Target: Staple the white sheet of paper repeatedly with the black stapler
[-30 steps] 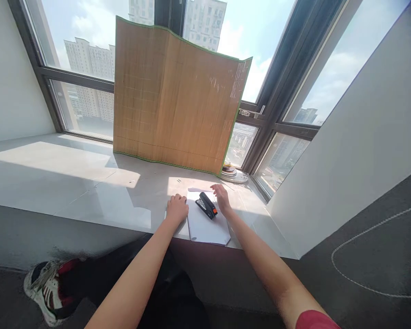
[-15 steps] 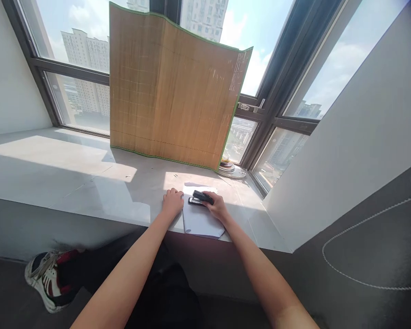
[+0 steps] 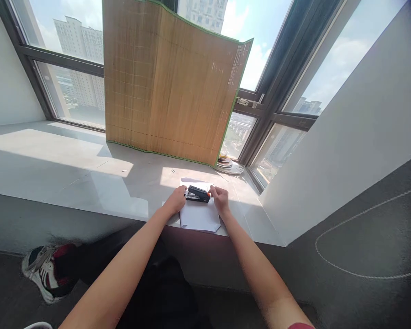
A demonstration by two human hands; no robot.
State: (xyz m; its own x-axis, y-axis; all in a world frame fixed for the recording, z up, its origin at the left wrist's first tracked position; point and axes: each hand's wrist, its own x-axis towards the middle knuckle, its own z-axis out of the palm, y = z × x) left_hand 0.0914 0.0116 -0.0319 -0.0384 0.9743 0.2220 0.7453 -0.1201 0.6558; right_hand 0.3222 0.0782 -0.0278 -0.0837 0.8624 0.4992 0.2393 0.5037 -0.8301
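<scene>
A black stapler lies across white paper sheets on the windowsill, with an orange bit showing at its right end. My left hand is closed at the stapler's left end, its fingertips against the front of the base. At the orange end, my right hand is closed in a pinch with thumb and forefinger. The stapler's top arm and base show a narrow gap toward the left. Whether a staple sits in the paper cannot be made out.
A bamboo mat with green edging leans against the window behind the sill. Stacked plates stand in the right corner. The sill stretches left. A beaded cord hangs at the right.
My right hand has left its grip over the stapler and moved to its right end. My left hand has come from the paper's left edge to the stapler's front. The view has tilted slightly.
</scene>
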